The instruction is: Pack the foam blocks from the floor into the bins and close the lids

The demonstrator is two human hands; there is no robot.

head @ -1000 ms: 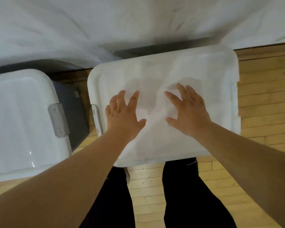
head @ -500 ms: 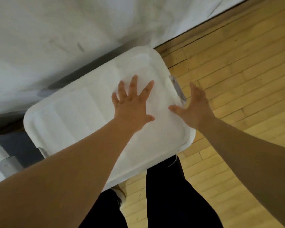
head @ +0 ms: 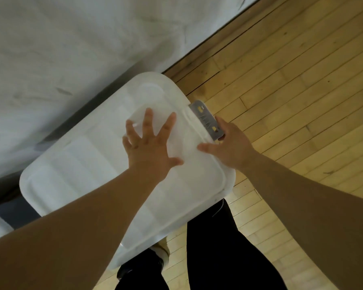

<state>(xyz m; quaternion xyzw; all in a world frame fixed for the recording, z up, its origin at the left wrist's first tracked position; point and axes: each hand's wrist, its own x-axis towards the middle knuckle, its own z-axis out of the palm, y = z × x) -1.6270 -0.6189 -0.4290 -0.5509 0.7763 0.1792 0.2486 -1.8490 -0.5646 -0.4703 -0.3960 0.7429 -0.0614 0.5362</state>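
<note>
Pressing the white lid (head: 76,168) down with a flat left hand (head: 149,151), its fingers (head: 169,124) spread and released, a person works at closing a storage bin at centre frame on the wooden floor (head: 302,80). The right hand (head: 232,147) sits at the grey latch (head: 206,120) on the lid's right end, thumb lying on the lid; its fingers drop behind the latch, so their grip cannot be told. No foam blocks show, and they are presumably packed inside. The next move likely calls for snapping that latch shut while the lid is held seated. Half a second earlier the right hand hovered open beside the latch; a second ago both palms lay mid-lid.
</note>
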